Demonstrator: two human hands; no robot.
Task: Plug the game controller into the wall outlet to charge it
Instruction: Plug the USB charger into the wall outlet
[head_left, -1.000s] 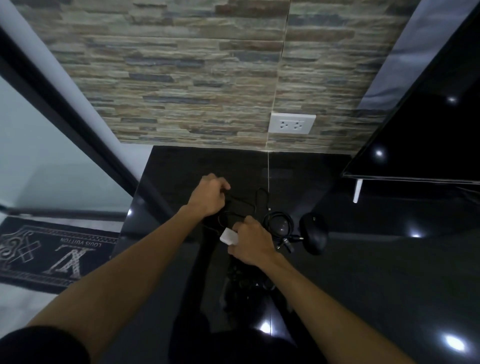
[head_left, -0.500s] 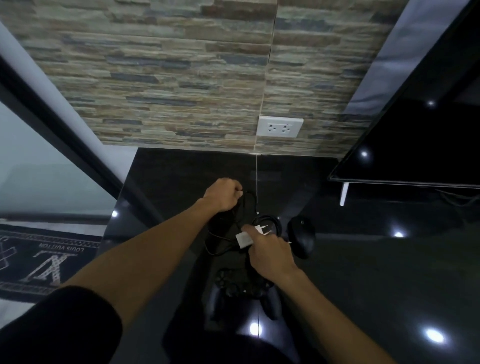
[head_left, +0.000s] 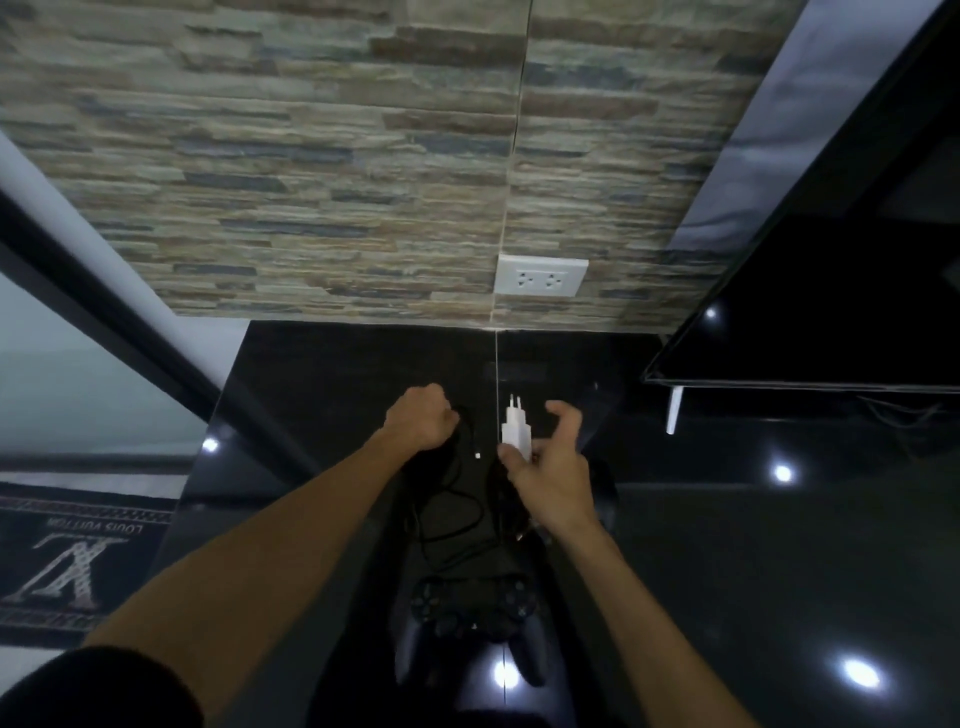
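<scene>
Gripping a boxy white charger (head_left: 516, 429), right hand (head_left: 550, 467) above glossy black controller (head_left: 472, 618).

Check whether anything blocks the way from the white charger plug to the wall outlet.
Nothing visible does. The white charger plug, held in the right hand, points its prongs toward the wall outlet; only bare black counter lies between.

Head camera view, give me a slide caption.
Right hand lifts white charger toward wall outlet; left hand grips black cable.

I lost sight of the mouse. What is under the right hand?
Under the right hand a dark rounded edge, probably the mouse, peeks out beside the wrist. The rest is covered. The white charger sits in its grip.
</scene>
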